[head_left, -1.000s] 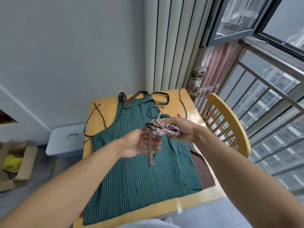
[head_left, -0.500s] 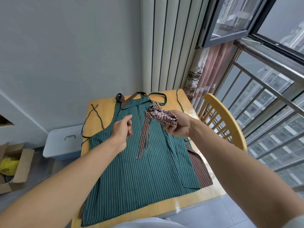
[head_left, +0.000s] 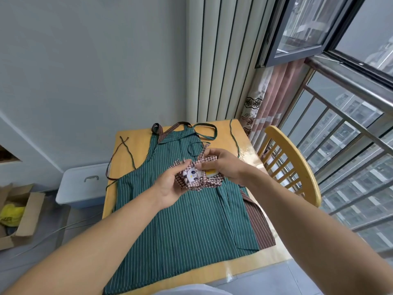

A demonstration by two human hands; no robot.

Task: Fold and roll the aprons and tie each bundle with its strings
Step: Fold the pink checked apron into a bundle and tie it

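Observation:
A small bundle of red-and-white checked apron (head_left: 198, 180), with a cartoon patch showing, is held just above the table's middle. My left hand (head_left: 170, 186) grips its left end from below. My right hand (head_left: 221, 165) holds its top right, fingers pinching the checked string across it. Under them a green striped apron (head_left: 185, 222) lies flat on the wooden table (head_left: 127, 141), bib toward the wall, its dark strings (head_left: 123, 150) spread to the left and back. A brown striped apron (head_left: 259, 226) peeks out beneath its right edge.
A yellow wooden chair (head_left: 297, 165) stands against the table's right side, by the window railing. On the floor to the left are a pale lidded storage box (head_left: 83, 184) and an open cardboard box (head_left: 19, 216). Curtains hang behind the table.
The long checked string no longer hangs down; it is drawn up against the bundle. My left hand has come back to the bundle and grips it, and the bundle has turned to show its patch.

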